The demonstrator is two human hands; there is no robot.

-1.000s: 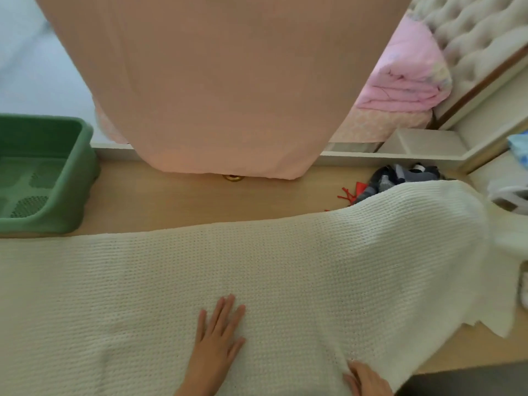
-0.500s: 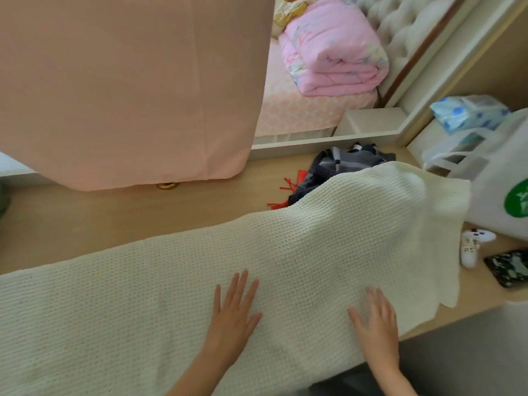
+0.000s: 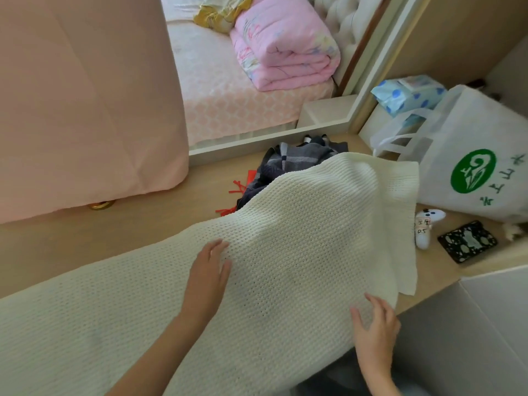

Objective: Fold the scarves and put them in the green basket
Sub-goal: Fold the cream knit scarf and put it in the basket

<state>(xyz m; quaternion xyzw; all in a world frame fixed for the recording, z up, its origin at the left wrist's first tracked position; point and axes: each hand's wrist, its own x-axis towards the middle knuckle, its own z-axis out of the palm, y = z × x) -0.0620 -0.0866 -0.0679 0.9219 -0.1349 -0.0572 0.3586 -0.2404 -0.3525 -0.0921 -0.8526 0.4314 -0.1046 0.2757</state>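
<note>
Both hands, left hand [image 3: 210, 274] and right hand [image 3: 374, 328], lie flat, gripping nothing, on the cream scarf [image 3: 300, 238]; its right end bulges over dark scarves [image 3: 288, 164], so folding may go crooked.

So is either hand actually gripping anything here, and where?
Nothing is gripped. The left hand and right hand lie open on the cream scarf, the right one near its front edge.
</note>
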